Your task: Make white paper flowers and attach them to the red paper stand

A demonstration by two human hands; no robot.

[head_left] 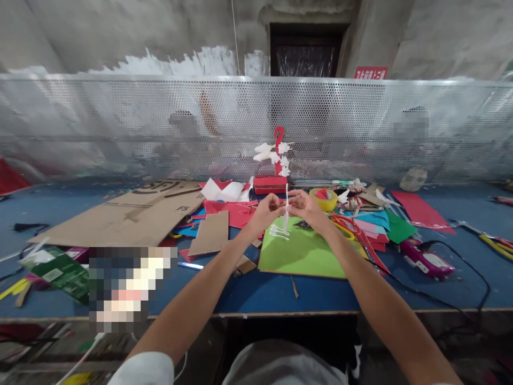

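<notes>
A thin white strip (286, 220), apparently paper, stands upright between my two hands above the green board. My left hand (265, 212) pinches it from the left with bent fingers. From the other side, the fingers of my right hand (306, 207) close on the same strip. Below them, small white cut pieces (276, 231) lie on the green board (308, 254). Straight ahead, a red stand with a hooked top (278, 138) carries several white flower-like shapes (284, 161) and rises from a red box (270, 184).
Brown cardboard (136, 211) covers the left side, beside red paper (232, 211). Yellow tape (324, 199), orange-handled scissors (348, 225), coloured paper scraps (371, 220) and a purple corded device (427, 261) lie to the right. A perforated metal panel (140, 128) borders the blue table (256, 305).
</notes>
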